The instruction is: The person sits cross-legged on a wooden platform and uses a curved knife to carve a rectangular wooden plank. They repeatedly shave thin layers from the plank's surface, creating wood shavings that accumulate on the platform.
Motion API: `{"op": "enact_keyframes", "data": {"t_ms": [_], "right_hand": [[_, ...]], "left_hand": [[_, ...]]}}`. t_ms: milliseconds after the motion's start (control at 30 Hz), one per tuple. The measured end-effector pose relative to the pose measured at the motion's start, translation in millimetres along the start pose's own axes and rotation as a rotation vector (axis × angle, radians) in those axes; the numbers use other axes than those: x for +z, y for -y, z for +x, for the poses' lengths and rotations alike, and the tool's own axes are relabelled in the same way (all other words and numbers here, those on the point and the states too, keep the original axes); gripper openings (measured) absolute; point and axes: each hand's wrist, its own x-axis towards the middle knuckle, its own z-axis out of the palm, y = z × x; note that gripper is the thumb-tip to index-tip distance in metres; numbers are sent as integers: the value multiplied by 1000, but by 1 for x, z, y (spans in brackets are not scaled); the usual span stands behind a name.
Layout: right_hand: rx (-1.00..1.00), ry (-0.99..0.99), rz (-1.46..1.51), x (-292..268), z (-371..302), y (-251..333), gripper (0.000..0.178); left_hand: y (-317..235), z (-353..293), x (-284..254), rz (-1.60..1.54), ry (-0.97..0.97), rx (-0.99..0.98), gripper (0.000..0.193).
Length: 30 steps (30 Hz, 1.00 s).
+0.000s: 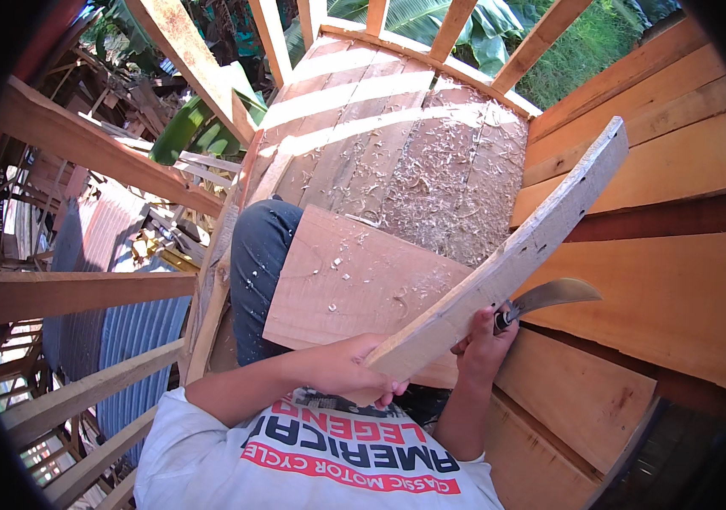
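Note:
A long, slightly curved wooden board (512, 255) slants from my lap up to the far right, with a few small dark holes near its far end. My left hand (356, 367) is closed around the board's near end. My right hand (484, 342) grips the dark handle of a knife with a curved blade (557, 294), beside the board's right edge. The blade points right, apart from the board. Beneath the board, a wide flat wooden panel (363, 276) with a few pale chips on it lies across my legs.
Curled wood shavings (439, 161) cover much of the plank floor (320, 153) ahead. Wooden railing posts (201, 68) stand at the left and far side. An orange-brown plank wall (652, 289) rises close on the right. Corrugated metal sheets (138, 348) lie beyond the left railing.

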Motion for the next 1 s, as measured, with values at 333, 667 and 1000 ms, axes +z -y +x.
{"op": "enact_keyframes", "data": {"t_ms": [333, 667, 1000], "right_hand": [[-315, 235, -741, -3, -8, -4, 64], [-463, 69, -974, -17, 19, 0, 68], [-273, -122, -800, -42, 25, -15, 74]], "left_hand": [[-16, -16, 17, 151, -270, 140, 41], [-15, -30, 22, 516, -407, 195, 49], [-17, -41, 18, 555, -409, 237, 49]]}}
